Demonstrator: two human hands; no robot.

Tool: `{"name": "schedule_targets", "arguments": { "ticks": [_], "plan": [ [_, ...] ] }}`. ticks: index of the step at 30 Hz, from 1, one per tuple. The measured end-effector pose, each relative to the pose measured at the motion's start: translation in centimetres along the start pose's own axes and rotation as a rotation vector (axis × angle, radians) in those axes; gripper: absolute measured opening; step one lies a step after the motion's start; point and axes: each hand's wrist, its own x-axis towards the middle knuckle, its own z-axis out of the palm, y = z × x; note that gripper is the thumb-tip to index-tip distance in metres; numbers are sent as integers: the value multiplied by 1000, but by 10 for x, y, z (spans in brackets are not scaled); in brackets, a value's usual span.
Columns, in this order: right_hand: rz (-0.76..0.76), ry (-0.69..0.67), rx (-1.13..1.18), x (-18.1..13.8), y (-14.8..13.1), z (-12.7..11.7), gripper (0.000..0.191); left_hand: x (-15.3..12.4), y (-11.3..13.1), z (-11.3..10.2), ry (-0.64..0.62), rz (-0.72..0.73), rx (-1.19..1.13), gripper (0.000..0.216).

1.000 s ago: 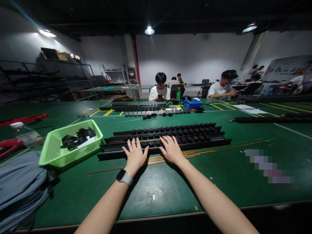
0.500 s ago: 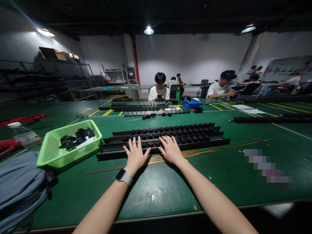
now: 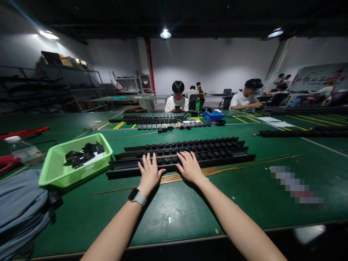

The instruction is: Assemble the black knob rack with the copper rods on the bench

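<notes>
My left hand [image 3: 149, 171], with a watch [image 3: 137, 196] on its wrist, lies with fingers spread over the nearest black rail [image 3: 125, 172]. To its right, my right hand [image 3: 189, 166] rests on the same rail, fingers extended. Neither hand grips anything. Black knob-like parts [image 3: 209, 156] stand in rows along the rails, several of them hidden under my fingers. Thin brass-coloured rods [image 3: 174, 178] lie in a loose bundle on the green table just in front of the rail, passing beneath my hands.
At left stands a green basket [image 3: 76, 159] with black parts inside, beside a grey-blue bag [image 3: 21, 206] and a plastic bottle [image 3: 24, 152]. Further back are more black part rows [image 3: 174, 125] and a blue bin [image 3: 213, 116]. A person [image 3: 177, 98] sits opposite, holding a phone.
The whole view has shifted very slightly to the left. Both hands stay where they were on the rail.
</notes>
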Motion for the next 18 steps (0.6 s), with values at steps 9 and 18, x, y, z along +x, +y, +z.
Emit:
{"name": "schedule_targets", "arguments": {
  "ticks": [9,18],
  "plan": [
    [2,23,-6,1,0,2,57,1,0,2,18,9,28,97],
    [7,42,-8,2,1,6,58,4,0,-6,66,-11,-21,102]
  ]
}}
